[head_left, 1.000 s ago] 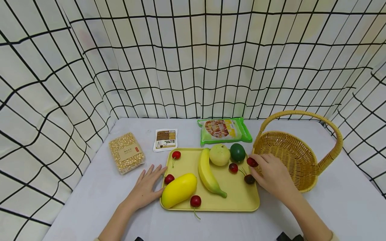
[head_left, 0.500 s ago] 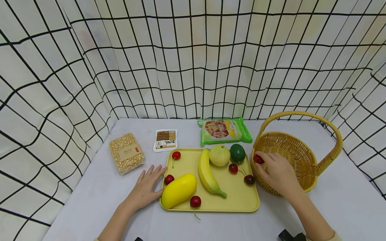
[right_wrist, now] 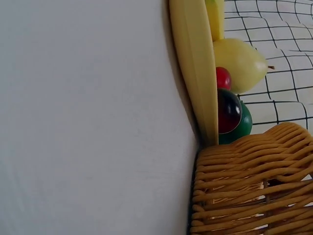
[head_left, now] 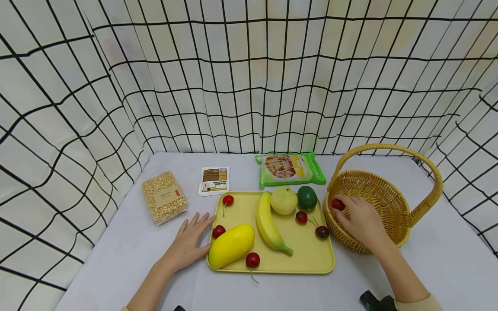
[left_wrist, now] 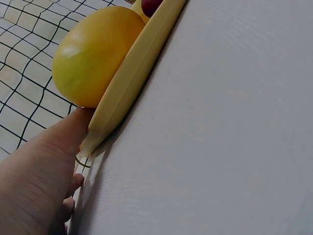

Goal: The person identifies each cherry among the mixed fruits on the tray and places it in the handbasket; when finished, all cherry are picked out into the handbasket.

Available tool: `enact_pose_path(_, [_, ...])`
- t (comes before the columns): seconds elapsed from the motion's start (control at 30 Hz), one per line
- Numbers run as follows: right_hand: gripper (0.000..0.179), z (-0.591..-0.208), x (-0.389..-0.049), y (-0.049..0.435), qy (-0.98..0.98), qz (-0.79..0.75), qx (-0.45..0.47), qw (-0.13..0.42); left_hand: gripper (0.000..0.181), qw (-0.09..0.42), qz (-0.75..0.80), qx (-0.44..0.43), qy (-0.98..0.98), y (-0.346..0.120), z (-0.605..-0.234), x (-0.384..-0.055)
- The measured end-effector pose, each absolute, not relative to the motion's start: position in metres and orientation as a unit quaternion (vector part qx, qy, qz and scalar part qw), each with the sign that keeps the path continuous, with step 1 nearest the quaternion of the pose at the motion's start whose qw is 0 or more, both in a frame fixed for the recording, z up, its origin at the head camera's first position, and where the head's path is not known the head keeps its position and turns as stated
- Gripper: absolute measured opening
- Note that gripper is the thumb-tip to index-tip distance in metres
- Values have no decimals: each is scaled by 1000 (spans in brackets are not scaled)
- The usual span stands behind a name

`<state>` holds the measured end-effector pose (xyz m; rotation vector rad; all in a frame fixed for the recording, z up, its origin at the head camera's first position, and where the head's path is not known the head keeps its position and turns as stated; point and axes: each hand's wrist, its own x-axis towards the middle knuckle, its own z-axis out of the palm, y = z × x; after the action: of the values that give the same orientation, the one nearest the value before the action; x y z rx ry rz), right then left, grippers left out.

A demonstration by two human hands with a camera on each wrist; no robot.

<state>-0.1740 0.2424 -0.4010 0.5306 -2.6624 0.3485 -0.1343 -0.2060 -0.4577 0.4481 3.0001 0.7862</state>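
While left hand (head_left: 188, 248) lies spread at tray's (head_left: 311, 261) left edge, right hand (head_left: 361, 218) pinches a shiny, round cherry (head_left: 337, 204) over the wicker basket (head_left: 377, 190).

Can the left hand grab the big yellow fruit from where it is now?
Probably yes. The left hand lies spread at the tray's left edge, its thumb right by the yellow fruit; only the tray's low rim seems in the way.
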Motion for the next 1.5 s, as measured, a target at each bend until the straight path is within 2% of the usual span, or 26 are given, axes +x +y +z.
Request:
enact_pose_path(0.5, [34,-410,-187,246,-966,147,171,124,68,9,251,143,957,-205,-458,-134])
enact_pose_path(0.67, [29,-412,-188,246,-973,123,170,95,68,12,248,140,958,-204,-458,-134])
enact_pose_path(0.87, [25,-414,-188,244,-972,120,181,86,67,1,253,149,956,-205,-457,-133])
enact_pose_path(1.5, [32,-417,-191,244,-973,137,183,45,67,-5,253,154,955,-206,-457,-133])
